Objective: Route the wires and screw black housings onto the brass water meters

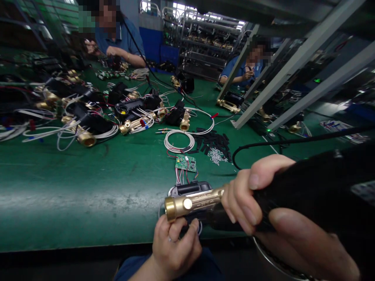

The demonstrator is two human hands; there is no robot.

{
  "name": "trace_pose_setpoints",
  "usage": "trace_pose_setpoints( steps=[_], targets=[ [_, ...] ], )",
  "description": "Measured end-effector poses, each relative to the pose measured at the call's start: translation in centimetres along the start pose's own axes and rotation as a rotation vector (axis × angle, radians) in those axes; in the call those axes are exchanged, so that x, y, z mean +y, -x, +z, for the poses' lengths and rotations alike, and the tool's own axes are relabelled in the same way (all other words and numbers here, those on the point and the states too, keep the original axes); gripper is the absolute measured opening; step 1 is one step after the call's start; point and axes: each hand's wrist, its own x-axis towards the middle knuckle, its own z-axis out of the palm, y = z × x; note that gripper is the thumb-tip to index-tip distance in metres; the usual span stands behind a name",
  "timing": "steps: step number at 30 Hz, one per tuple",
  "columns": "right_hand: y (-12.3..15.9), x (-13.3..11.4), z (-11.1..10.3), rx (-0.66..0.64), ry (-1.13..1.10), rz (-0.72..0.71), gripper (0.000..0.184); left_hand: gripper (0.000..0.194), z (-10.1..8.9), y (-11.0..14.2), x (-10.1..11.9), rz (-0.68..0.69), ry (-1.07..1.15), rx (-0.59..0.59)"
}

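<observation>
A brass pipe fitting (202,200) with a threaded end lies across the front of the bench, a dark housing below it. Just under the threaded end is my left hand (175,246), its thumb and fingers pinched together near a small dark part and a white cable; what they hold is mostly hidden. My right hand (249,195) wraps round a large black tool (304,191), blurred and very close to the camera, its fingertips by the fitting's right end. Behind the fitting sits a grey-black casing (190,189), wired to a green circuit board (186,163).
Beyond the board are a coiled white cable (179,141), black sleeves (212,138) and small silvery pins (216,155). Brass-and-black units (134,113) with cables crowd the back left. A black cord (293,142) and slanted metal posts (287,74) stand right. Two people work opposite.
</observation>
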Motion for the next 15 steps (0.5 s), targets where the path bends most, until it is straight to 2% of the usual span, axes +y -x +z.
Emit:
trace_pose_setpoints(
  steps=[4, 9, 12, 14, 15],
  targets=[
    [-0.4, 0.4, -0.1, -0.045, 0.004, 0.016, 0.019, 0.016, 0.0, 0.0, 0.0, 0.011, -0.016, 0.0],
    [-0.6, 1.2, 0.1, -0.254, -0.128, -0.004, 0.021, 0.017, -0.1, -0.1, 0.0, 0.035, -0.029, -0.009],
    [-0.5, 1.4, 0.0, -0.167, -0.23, -0.053, 0.034, 0.018, -0.2, -0.1, -0.2, 0.061, -0.028, -0.005],
    [-0.3, 1.7, -1.7, -0.138, -0.282, -0.1, 0.039, 0.02, -0.6, -0.2, -0.8, 0.107, -0.02, -0.014],
    [-0.1, 1.9, -3.1, -0.136, -0.297, -0.158, 0.038, 0.022, -1.1, -0.4, -1.2, 0.142, -0.015, -0.024]
  ],
)
